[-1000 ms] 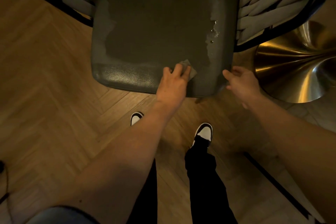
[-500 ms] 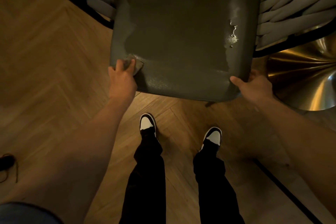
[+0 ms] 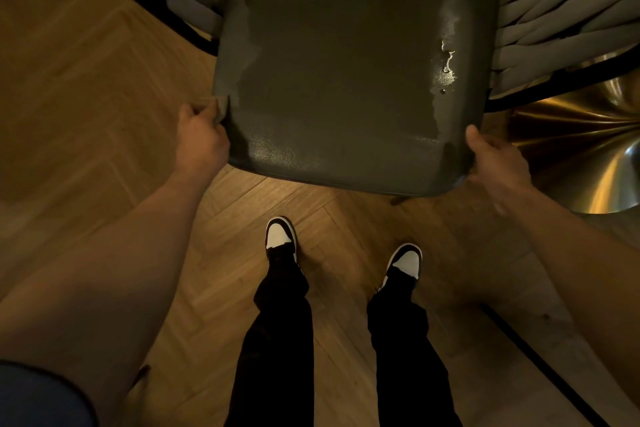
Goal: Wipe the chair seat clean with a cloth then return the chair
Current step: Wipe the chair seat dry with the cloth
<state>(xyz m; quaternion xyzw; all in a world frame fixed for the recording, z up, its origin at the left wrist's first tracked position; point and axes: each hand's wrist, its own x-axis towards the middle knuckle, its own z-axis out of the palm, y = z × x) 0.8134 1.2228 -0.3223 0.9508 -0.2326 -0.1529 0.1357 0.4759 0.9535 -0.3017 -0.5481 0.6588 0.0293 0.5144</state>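
Probably weighty and rigid, so best taken by both front corners of the chair seat (image 3: 346,62), as now. Left hand (image 3: 201,142) clamped on the near left corner, small cloth (image 3: 218,104) pinched against the edge at its fingertips. Right hand (image 3: 495,159) curled round the near right corner, thumb on top. Dark, pebbled, leather-like surface between the two hands; likely slick where wet. Glinting droplets and a pale streak just beyond the right thumb, not yet wiped.
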